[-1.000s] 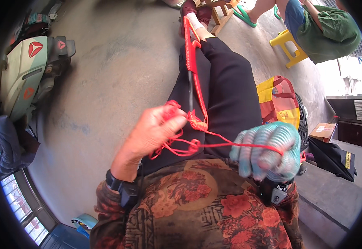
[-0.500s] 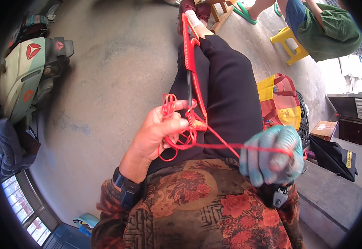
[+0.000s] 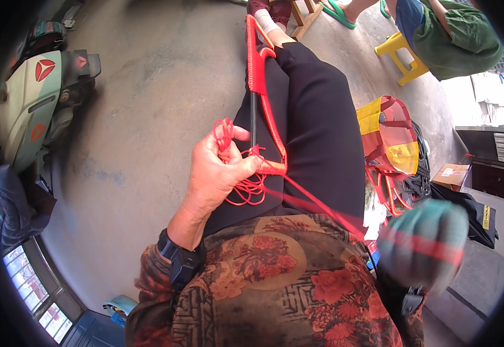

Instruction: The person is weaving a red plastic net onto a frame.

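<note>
A long, narrow black frame (image 3: 253, 118), partly wrapped in red cord, lies along my legs. Its far end has a red covering and a small curved hook-like piece. My bare left hand (image 3: 208, 173) is closed at the near end, thumb pressed on the wrapped corner, with loops of thin red cord (image 3: 249, 189) hanging from its fingers. Out to the right, my right hand (image 3: 422, 246) wears a blue-grey glove and is blurred by motion. Red cord stretches taut from the frame's near corner to that hand, which is closed on it.
At right stand a red-and-yellow bag (image 3: 388, 136), coiled black cord, a cardboard box (image 3: 451, 176) and a black folded item (image 3: 471, 217) by a concrete ledge. A yellow stool (image 3: 402, 58) and another person (image 3: 457, 43) are far right. A scooter (image 3: 29, 110) stands left.
My right hand has swung right and down, drawing the red cord farther out. My left hand has shifted slightly left and still holds the frame and loops.
</note>
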The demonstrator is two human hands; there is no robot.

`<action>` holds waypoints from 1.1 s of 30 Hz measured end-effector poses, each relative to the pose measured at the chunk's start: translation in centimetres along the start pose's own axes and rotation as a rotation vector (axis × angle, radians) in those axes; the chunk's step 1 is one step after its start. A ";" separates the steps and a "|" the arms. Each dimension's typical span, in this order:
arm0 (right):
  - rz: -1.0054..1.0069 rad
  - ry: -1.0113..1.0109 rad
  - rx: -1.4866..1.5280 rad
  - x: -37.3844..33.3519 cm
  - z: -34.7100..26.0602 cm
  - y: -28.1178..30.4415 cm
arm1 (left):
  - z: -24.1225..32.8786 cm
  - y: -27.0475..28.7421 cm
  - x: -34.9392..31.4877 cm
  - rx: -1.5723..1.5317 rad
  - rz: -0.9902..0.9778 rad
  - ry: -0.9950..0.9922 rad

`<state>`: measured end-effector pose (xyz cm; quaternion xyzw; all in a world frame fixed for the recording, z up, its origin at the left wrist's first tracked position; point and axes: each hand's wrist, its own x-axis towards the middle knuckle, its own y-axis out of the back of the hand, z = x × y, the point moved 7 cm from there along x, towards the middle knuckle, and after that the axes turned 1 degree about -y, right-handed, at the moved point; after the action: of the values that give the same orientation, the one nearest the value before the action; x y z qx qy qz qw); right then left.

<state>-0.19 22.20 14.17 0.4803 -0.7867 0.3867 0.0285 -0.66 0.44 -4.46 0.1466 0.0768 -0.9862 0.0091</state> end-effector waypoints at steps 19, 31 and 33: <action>0.790 -0.370 -1.073 1.4 8.9 12.5 | 2.5 2.1 2.1 0.123 0.016 -0.093; -0.060 -0.350 0.132 2.0 4.4 1.2 | 5.1 0.9 -1.8 -1.434 -0.657 -0.040; 0.543 -0.593 -0.285 -0.2 5.8 5.7 | 3.5 4.4 -4.1 -1.231 -0.362 0.060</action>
<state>-2.62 20.02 6.70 0.3372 -0.9044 0.1128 -0.2358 2.45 -4.50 -0.65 0.1268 0.6525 -0.7431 -0.0771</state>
